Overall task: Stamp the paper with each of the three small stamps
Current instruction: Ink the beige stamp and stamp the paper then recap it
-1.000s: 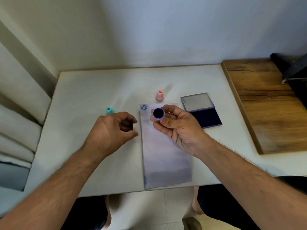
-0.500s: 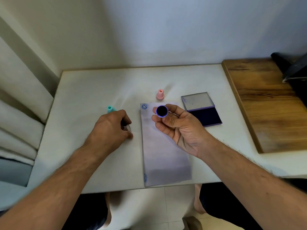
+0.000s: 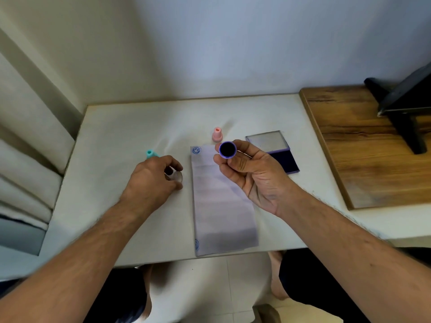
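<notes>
Right hand: my right hand holds the purple stamp, fingers closed round its barrel, above the 12 o'clock end of the paper. The dark round face is turned up toward me, probably to check its ink before pressing.

Left hand: my left hand rests on the counter at 9 o'clock of the paper. Its fingers are narrowed round a small clear cap, which touches the counter. I judge this to be the purple stamp's cover, set aside clear of the sheet.

Paper: the paper lies flat, long side running 12 to 6 o'clock. One blue smiley print sits in its 11 o'clock corner. A second blue mark shows at the 7 o'clock corner; its design is too small to tell.

Other stamps: the pink stamp stands upright just beyond the paper at 12 o'clock. The teal stamp is partly hidden behind my left hand.

Ink pad: the ink pad lies open at 2 o'clock of the paper, lid folded back, within reach of the right hand.

Step in hand: preparing the purple stamp; its print is not yet made.
</notes>
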